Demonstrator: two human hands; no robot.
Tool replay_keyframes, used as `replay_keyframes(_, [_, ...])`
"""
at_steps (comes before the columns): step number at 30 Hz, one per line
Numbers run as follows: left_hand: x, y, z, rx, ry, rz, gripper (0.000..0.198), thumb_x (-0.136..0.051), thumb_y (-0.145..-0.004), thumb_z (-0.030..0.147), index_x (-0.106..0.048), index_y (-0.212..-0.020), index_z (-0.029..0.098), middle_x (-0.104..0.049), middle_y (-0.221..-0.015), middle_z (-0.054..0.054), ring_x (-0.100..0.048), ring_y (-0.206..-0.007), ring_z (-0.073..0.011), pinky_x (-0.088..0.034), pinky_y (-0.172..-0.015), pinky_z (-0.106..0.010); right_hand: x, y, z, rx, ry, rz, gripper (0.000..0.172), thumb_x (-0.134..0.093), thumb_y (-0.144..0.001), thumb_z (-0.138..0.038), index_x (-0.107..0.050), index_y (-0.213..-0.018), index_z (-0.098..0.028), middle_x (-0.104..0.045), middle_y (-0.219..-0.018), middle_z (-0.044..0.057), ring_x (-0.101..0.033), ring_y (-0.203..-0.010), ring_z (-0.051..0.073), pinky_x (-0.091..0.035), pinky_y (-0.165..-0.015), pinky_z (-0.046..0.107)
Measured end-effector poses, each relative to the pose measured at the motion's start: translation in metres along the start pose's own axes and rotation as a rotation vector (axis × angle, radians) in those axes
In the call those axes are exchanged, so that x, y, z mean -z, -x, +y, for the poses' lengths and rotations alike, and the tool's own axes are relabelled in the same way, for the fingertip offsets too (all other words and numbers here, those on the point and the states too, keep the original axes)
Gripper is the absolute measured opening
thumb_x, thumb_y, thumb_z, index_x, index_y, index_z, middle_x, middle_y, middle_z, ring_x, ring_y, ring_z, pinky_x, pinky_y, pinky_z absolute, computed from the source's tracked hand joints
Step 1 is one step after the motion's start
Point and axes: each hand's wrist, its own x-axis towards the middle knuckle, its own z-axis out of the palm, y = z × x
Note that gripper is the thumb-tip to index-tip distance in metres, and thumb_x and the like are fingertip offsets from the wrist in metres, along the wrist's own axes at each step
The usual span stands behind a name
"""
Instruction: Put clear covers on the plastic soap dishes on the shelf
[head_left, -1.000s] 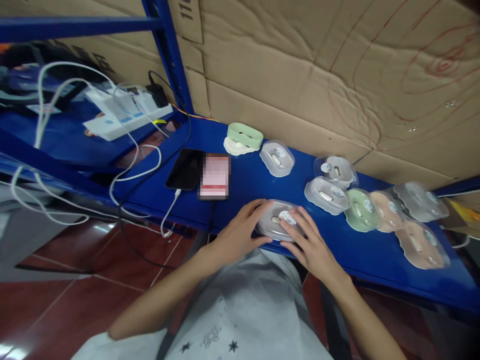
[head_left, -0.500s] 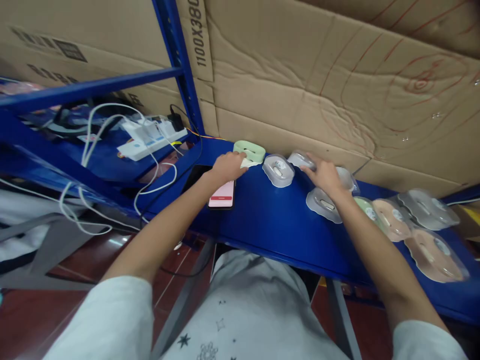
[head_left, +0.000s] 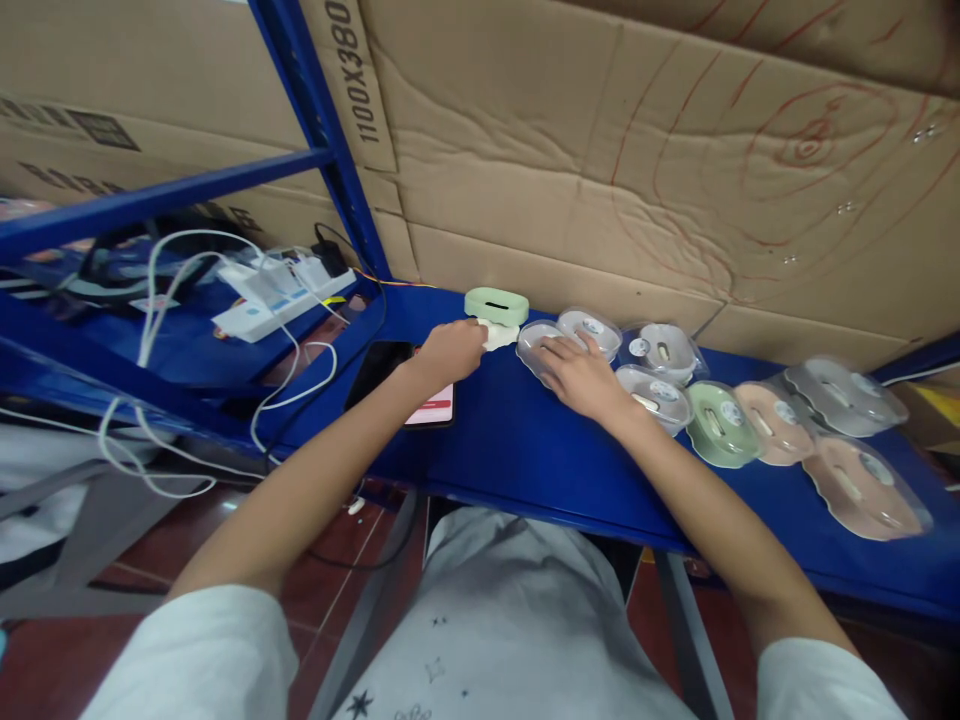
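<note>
My left hand [head_left: 452,350] is closed on a crumpled pale cloth [head_left: 500,335], just in front of a light green oval dish [head_left: 496,305] with a dark slot in its top. My right hand [head_left: 583,380] lies palm down with its fingers spread. Its fingertips touch a clear-covered oval dish [head_left: 531,343] that looks like a soap dish. Just behind those fingers sits a second such dish [head_left: 592,330]. A phone [head_left: 433,408] with its screen lit lies partly under my left forearm.
More covered dishes extend to the right: greyish ones [head_left: 664,350], a green one [head_left: 721,425] and peach ones [head_left: 862,485]. A cardboard sheet [head_left: 525,150] backs the blue shelf [head_left: 510,450]. At left are a power strip [head_left: 262,305], white cables [head_left: 150,330] and a blue post [head_left: 322,120].
My right hand has moved left and nearer, from a dish at the back to the leftmost covered dish. The left hand keeps the cloth near the green dish. The view has shifted slightly.
</note>
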Motion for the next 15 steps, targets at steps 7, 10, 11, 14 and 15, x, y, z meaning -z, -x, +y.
replay_keyframes(7, [0.0,0.047,0.024,-0.152,0.032,-0.031,0.028,-0.052,-0.102,0.009,-0.073,-0.12,0.01,-0.07,-0.127,-0.02,-0.069,-0.123,-0.0342,-0.054,-0.105,-0.046,0.008,-0.042,0.024,-0.116,-0.101,-0.075,0.042,-0.043,-0.109,-0.026,-0.063,-0.144,-0.017,-0.064,-0.153,0.014,-0.058,-0.141,0.032,-0.041,-0.114,0.049])
replay_keyframes(10, [-0.011,0.082,0.041,-0.254,0.07,-0.073,0.027,-0.055,-0.098,0.004,-0.074,-0.113,0.015,-0.073,-0.117,-0.015,-0.072,-0.114,-0.0299,-0.057,-0.103,-0.043,0.001,-0.075,0.02,-0.128,-0.097,-0.096,0.048,-0.046,-0.108,-0.025,-0.055,-0.154,-0.014,-0.061,-0.157,0.017,-0.054,-0.144,0.032,-0.039,-0.115,0.047])
replay_keyframes(11, [-0.016,0.094,0.046,-0.295,0.107,-0.073,0.028,-0.054,-0.096,0.002,-0.073,-0.113,0.015,-0.072,-0.115,-0.014,-0.072,-0.111,-0.03,-0.058,-0.1,-0.045,-0.003,-0.087,0.017,-0.139,-0.091,-0.113,0.05,-0.05,-0.107,-0.025,-0.054,-0.155,-0.012,-0.061,-0.155,0.019,-0.054,-0.144,0.033,-0.037,-0.115,0.048])
replay_keyframes(14, [-0.033,0.13,0.061,-0.396,0.196,-0.027,0.027,-0.055,-0.097,0.001,-0.071,-0.112,0.017,-0.072,-0.114,-0.012,-0.072,-0.112,-0.0296,-0.06,-0.102,-0.047,-0.011,-0.12,0.005,-0.188,-0.073,-0.175,0.045,-0.063,-0.101,-0.024,-0.064,-0.143,-0.009,-0.07,-0.14,0.023,-0.061,-0.134,0.036,-0.036,-0.113,0.05])
replay_keyframes(15, [-0.038,0.139,0.065,-0.407,0.224,-0.008,0.024,-0.055,-0.098,0.003,-0.071,-0.111,0.016,-0.071,-0.114,-0.012,-0.072,-0.111,-0.0295,-0.061,-0.101,-0.047,-0.011,-0.129,0.001,-0.199,-0.069,-0.191,0.038,-0.065,-0.1,-0.023,-0.069,-0.135,-0.009,-0.074,-0.134,0.023,-0.064,-0.129,0.036,-0.035,-0.112,0.051])
